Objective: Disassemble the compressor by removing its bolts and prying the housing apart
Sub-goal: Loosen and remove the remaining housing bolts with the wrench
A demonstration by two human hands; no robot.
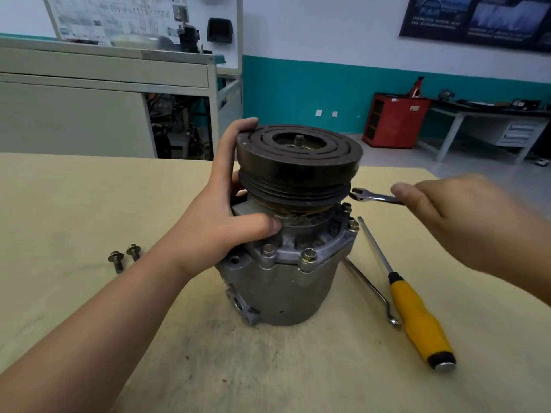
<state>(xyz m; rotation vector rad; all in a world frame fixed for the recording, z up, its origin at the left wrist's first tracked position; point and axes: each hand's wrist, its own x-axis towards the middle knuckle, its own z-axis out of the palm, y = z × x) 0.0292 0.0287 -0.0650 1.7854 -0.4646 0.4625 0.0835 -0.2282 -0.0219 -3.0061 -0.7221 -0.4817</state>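
The compressor [286, 281] stands upright on the table, a grey housing with a dark pulley [299, 156] on top. Several bolts sit in its flange, one of them [309, 255] at the front. My left hand [229, 204] grips the compressor's left side, fingers over the pulley rim and thumb on the neck below it. My right hand [456, 216] holds an open-end wrench [372, 198], its jaw just right of the pulley and above the right-hand bolts [347, 208]. Two loose bolts [123, 259] lie on the table to the left.
A yellow-handled screwdriver [417, 317] and a thin offset wrench [372, 293] lie on the beige table [89, 293] right of the compressor. Behind stand a grey cabinet [104, 93], a red cabinet [393, 120] and a workbench [492, 120].
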